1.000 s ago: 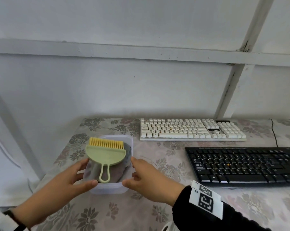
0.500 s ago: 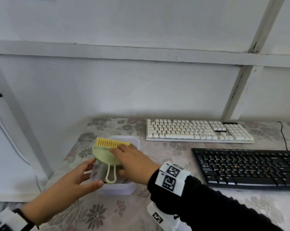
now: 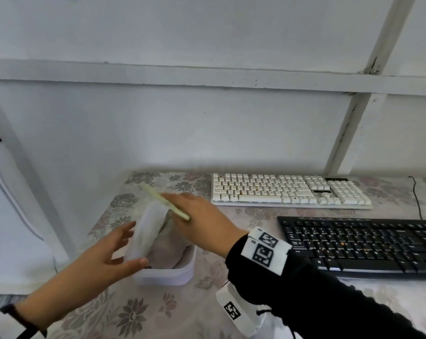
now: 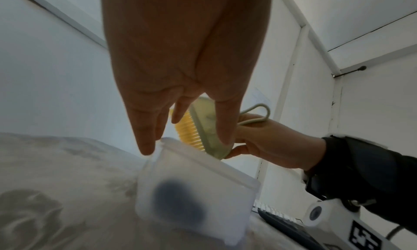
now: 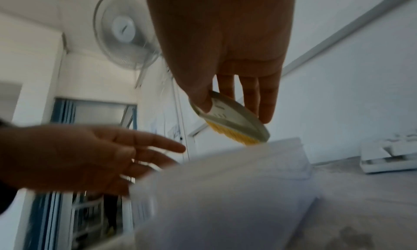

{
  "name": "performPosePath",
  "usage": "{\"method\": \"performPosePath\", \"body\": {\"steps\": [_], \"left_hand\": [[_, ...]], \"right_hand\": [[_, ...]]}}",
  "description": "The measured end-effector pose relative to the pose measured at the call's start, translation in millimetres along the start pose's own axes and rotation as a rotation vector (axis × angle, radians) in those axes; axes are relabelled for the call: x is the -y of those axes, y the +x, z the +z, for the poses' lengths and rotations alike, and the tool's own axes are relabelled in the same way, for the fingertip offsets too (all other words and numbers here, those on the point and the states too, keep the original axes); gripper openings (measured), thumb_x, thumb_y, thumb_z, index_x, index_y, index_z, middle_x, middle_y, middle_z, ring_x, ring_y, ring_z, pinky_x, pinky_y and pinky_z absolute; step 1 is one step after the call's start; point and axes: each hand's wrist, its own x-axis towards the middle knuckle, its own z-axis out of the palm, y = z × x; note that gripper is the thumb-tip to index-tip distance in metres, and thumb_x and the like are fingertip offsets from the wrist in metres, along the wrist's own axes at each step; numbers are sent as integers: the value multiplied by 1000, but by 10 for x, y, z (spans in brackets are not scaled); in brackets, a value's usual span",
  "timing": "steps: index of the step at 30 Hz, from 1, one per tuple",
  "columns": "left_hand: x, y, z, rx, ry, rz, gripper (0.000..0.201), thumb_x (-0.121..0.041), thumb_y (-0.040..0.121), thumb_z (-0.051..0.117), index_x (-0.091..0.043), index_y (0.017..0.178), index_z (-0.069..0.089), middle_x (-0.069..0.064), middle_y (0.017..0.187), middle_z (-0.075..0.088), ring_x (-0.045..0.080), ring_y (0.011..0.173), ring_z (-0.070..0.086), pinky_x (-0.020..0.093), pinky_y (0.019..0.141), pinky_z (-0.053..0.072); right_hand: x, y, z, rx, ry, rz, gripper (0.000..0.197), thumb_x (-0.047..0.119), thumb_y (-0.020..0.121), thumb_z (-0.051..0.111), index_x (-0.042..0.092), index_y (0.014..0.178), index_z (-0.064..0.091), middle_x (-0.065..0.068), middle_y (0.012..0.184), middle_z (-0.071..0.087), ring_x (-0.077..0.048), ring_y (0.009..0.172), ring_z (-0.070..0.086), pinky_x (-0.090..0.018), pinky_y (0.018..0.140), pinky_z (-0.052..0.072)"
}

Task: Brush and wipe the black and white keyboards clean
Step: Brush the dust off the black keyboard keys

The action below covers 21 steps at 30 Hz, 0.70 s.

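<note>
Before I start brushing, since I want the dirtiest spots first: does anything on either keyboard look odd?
Yes. The white keyboard has small orange-brown specks among its middle keys, and the black keyboard has a few near its centre. They look like crumbs. No keys appear missing. Both keyboards lie flat on the table.

Black keyboard [image 3: 368, 243] cut off right; tub [image 5: 225, 191] blurred.

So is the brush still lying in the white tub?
No, the right hand holds the brush lifted above the tub.
</note>
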Motion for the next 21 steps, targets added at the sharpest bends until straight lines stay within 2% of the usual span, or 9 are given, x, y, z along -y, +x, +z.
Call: {"method": "performPosePath", "body": {"steps": [2, 4, 6, 8, 12, 14, 15, 18, 21], "left_hand": [[-116, 16, 32, -43, 45, 50, 114, -90, 21, 61, -50, 124, 31, -18, 131, 42, 0, 121, 41, 22, 100, 36], [-242, 50, 91, -70, 104, 75, 101, -92, 22, 57, -58, 114, 32, -19, 134, 40, 5, 124, 40, 24, 100, 35], [-375, 81, 176, -76, 133, 83, 94, -93, 22, 55, -65, 109, 32, -23, 135, 37, 10, 128, 39, 28, 98, 37], [-557, 135, 342, -52, 140, 108, 91, -93, 25, 56, -70, 110, 31, -27, 138, 35, 9, 131, 36, 28, 96, 40], [-982, 256, 835, 29, 149, 184, 88, -92, 31, 57, -74, 112, 28, -39, 138, 29, 4, 131, 34, 18, 93, 41], [-1185, 331, 1113, 78, 172, 205, 86, -91, 34, 57, -77, 112, 24, -49, 130, 24, 0, 125, 37, 23, 97, 39], [-1256, 367, 1226, 106, 175, 213, 87, -90, 36, 57, -77, 114, 23, -50, 130, 23, -1, 124, 37, 26, 100, 38], [-1445, 490, 1586, 190, 147, 212, 92, -87, 38, 62, -70, 120, 23, -37, 141, 25, -2, 131, 32, 27, 107, 34], [-1526, 595, 1876, 254, 174, 167, 102, -90, 31, 61, -65, 120, 19, -26, 140, 29, -4, 128, 31, 21, 104, 33]], "right_hand": [[-16, -123, -253, -106, 234, 80, 42, 17, 97, 48, 27, 138, 45, -4, 114, 64, -20, 92, 61, -36, 82, 50], [-61, -273, -545, -170, 484, 171, 36, 22, 98, 48, 29, 133, 49, -1, 109, 67, -16, 85, 66, -38, 77, 57], [-166, -440, -839, -233, 752, 274, 32, 21, 98, 49, 29, 129, 51, 0, 107, 68, -14, 88, 69, -41, 70, 60], [-349, -692, -1170, -318, 885, 336, 34, 18, 98, 48, 28, 130, 49, 4, 108, 67, -9, 92, 67, -36, 61, 59], [-844, -1353, -1870, -524, 905, 440, 30, 15, 97, 48, 27, 123, 56, 1, 102, 66, -13, 80, 65, -31, 52, 54], [-1127, -1706, -2208, -619, 901, 508, 28, 14, 97, 47, 27, 119, 59, 1, 99, 64, -14, 76, 63, -30, 50, 53], [-1262, -1860, -2347, -664, 896, 546, 28, 13, 97, 47, 27, 116, 60, 1, 97, 64, -15, 76, 62, -30, 49, 53], [-1670, -2352, -2739, -773, 898, 634, 29, 9, 96, 44, 29, 108, 62, 1, 93, 62, -17, 75, 58, -29, 47, 54], [-2080, -2767, -3026, -859, 924, 719, 29, 5, 94, 44, 28, 97, 61, 0, 93, 62, -17, 77, 57, -30, 47, 56]]}}
